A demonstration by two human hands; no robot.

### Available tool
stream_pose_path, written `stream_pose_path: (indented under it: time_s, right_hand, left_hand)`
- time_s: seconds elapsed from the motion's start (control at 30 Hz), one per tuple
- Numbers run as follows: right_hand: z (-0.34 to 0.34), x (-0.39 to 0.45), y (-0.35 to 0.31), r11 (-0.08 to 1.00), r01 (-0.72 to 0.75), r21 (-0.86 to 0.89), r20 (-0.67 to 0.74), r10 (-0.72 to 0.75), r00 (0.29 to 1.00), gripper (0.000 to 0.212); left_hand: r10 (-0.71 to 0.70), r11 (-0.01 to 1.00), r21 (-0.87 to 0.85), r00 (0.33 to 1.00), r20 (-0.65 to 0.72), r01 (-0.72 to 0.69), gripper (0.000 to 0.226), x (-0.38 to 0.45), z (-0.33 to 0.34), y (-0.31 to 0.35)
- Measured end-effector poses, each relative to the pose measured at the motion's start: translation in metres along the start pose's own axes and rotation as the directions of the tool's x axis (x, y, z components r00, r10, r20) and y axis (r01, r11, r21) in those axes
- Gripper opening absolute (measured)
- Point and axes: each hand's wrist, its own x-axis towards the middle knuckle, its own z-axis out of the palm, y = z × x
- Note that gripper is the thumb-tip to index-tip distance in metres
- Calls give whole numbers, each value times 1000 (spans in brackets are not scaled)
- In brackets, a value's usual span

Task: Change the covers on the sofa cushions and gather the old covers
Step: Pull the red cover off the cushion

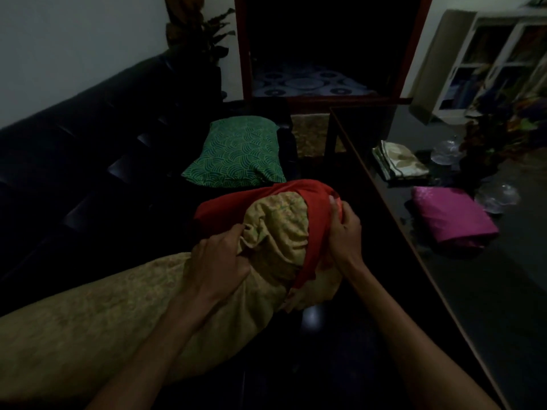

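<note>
Cushion (275,232), gold-patterned, long axis running near-left to far-right; far end capped by red cover (316,208). Left hand (219,255): grip clenched on gold fabric. Right hand (344,226), nearer the cover: grip grasping its edge. Green cushion (236,155) on sofa (88,161), far. Folded covers (453,217) on tabletop (473,291), right.
</note>
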Motion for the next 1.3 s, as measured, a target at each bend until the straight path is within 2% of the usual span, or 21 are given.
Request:
stream_pose_path:
  time_s: [0.07,0.2,0.27,0.33,0.4,0.5,0.6,0.67,0.73,0.8,0.9,1.0,1.07,1.2,1.3]
  right_hand:
    - [0,7,-36,999,48,-18,52,-47,998,34]
    - [-1,23,-136,992,112,-51,215,-98,972,64]
    - [1,33,-175,977,193,-91,277,-161,947,64]
    - [7,43,-192,953,253,-164,289,-199,936,68]
    - [18,49,-185,930,252,-267,311,-165,936,73]
    - [40,46,-125,920,173,-352,402,-18,916,78]
    - [46,17,-41,844,199,-498,552,132,823,69]
    - [46,-12,2,814,256,-521,633,167,756,68]
    - [46,-32,26,845,234,-481,597,119,793,65]
    - [49,-37,32,870,212,-444,533,66,844,62]
    - [38,-37,36,859,213,-465,459,29,888,66]
    - [6,-47,44,815,184,-549,361,32,932,56]
    - [-17,-59,55,799,153,-582,305,40,951,45]
    - [-50,-89,85,803,9,-596,214,148,965,29]
    - [-58,-104,101,810,-121,-573,161,256,953,25]
  left_hand:
    - [-24,999,-48,999,-45,22,42,2,-28,7]
    - [-87,976,-210,986,-141,56,24,13,-103,25]
    - [-146,962,-248,982,-124,112,18,23,-136,32]
    - [-217,944,-268,974,-61,193,29,36,-151,28]
    - [-272,927,-263,962,16,267,37,46,-144,15]
    - [-332,896,-243,924,188,371,45,41,-91,-21]
    - [-356,896,-127,860,367,425,56,10,-14,-52]
    - [-382,909,-6,841,384,416,68,-11,29,-63]
    - [-435,891,15,844,314,453,71,-19,47,-70]
    - [-424,900,3,874,237,436,64,-15,50,-76]
    - [-291,957,37,951,102,289,65,-12,47,-75]
    - [-158,984,-83,987,-16,156,60,-19,45,-54]
    - [-124,989,-78,992,35,126,62,-35,57,-36]
    - [-119,993,18,957,263,118,82,-69,95,-32]
    - [-114,993,-3,960,254,119,85,-61,108,-60]
